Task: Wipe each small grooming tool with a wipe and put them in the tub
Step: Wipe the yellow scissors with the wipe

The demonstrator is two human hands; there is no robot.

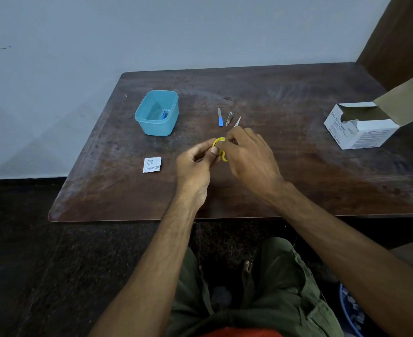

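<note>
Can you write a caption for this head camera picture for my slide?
Both hands hold yellow scissors over the table, beside a blue tub.

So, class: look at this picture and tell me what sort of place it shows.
Probably a plain room in a home, not a salon or clinic: a worn wooden table pushed against a bare painted wall, a dark speckled floor, and the seated person's bare foot beneath the table.
</note>
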